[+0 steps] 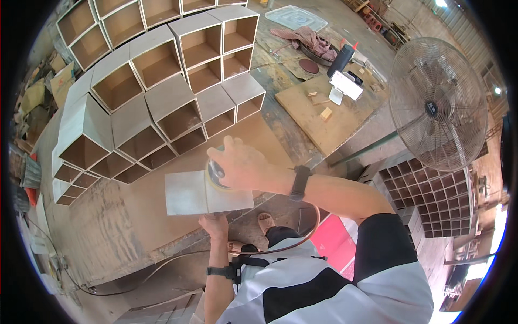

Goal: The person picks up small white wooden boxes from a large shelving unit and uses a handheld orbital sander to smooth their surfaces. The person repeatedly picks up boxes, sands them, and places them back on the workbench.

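Note:
My right hand (242, 163) is wrapped over a round palm sander (216, 171), which rests on the upper face of a whitish wooden box (186, 193). A seam runs across that face close to the sander. At the box's near edge, my left hand (215, 222) grips it from below; part of its fingers is hidden by the box. A brown hose (291, 244) curves around in front of my body. Beneath the box lies a brown board (145, 202) on the worn workbench (108, 245).
Stacked open-fronted whitish boxes (162, 102) stand close behind the work. To the right are a wooden board (329, 121) with a phone on a stand (345, 86), small wood blocks (326, 114) and a large caged fan (437, 105). More stacked cubbies (426, 194) stand beyond it.

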`<state>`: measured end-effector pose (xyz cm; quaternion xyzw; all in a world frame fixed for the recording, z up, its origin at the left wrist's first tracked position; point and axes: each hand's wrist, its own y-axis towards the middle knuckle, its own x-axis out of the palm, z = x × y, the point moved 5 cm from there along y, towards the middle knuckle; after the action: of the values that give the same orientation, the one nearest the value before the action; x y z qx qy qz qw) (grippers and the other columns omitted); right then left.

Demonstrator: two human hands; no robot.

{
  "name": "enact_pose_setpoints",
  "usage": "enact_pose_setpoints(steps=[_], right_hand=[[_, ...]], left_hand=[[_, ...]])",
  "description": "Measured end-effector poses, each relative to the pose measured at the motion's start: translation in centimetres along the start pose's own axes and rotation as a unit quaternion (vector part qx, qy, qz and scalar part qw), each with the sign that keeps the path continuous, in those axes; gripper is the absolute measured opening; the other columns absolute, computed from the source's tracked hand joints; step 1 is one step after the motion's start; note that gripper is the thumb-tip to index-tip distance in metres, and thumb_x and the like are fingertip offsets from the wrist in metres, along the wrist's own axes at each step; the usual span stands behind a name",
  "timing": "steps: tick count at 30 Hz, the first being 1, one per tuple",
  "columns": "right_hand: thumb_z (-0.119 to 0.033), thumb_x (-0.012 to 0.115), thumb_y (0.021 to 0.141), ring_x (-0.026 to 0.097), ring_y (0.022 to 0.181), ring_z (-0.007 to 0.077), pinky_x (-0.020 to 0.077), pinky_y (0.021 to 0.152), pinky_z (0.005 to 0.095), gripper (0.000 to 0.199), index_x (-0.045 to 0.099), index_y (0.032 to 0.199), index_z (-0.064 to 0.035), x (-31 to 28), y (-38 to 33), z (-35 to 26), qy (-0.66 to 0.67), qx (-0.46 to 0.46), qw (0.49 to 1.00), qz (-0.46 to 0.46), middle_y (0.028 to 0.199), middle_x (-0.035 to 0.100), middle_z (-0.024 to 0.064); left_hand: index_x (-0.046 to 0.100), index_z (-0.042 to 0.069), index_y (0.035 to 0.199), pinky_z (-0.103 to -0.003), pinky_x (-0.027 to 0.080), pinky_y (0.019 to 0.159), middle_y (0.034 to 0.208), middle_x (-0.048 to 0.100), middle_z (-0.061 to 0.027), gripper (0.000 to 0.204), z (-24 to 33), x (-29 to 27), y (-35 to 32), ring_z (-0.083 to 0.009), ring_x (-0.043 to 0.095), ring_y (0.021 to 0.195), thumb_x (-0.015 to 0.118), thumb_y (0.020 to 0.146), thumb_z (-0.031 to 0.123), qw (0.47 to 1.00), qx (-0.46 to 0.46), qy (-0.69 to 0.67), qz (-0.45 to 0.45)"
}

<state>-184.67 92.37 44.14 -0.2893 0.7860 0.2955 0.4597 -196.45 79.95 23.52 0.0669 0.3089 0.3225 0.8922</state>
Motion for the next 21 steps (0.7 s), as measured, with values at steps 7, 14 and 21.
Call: enact_pose_setpoints(steps=[7,14,21], right_hand=[[-0.026,0.065,0.081,0.060,0.076,0.0392,0.0507,0.066,0.0486,0.030,0.060,0.106,-0.0093,-0.2,-1.7,-1.3,0.033,-0.025,0.999,0.000,0.089,0.052,0.0218],[-0.025,0.069,0.078,0.060,0.077,0.0382,0.0506,0.064,0.0476,0.029,0.062,0.102,-0.0091,0.0,-4.9,-3.8,0.035,-0.121,0.991,0.036,0.088,0.053,0.0222],[-0.029,0.063,0.079,0.061,0.096,0.0384,0.0506,0.082,0.0470,0.042,0.062,0.117,-0.0121,-4.4,-1.1,8.6,-0.108,0.174,0.979,-0.013,0.108,0.057,0.0234]], left_hand=[[0.065,0.003,0.094,-0.045,0.052,0.067,0.083,0.068,-0.0186,0.021,0.8,-0.8,-0.2,-0.0438,0.065,0.079,0.064,0.073,0.001,1.000,0.021,0.020,0.012],[0.068,0.003,0.095,-0.042,0.053,0.067,0.087,0.071,-0.0153,0.021,2.1,-0.6,0.4,-0.0371,0.069,0.082,0.067,0.074,0.004,0.997,-0.023,-0.072,0.024],[0.068,0.002,0.095,-0.041,0.053,0.068,0.083,0.071,-0.0140,0.019,0.7,-0.6,-0.5,-0.0335,0.068,0.077,0.063,0.076,0.001,0.999,-0.029,0.018,-0.001]])
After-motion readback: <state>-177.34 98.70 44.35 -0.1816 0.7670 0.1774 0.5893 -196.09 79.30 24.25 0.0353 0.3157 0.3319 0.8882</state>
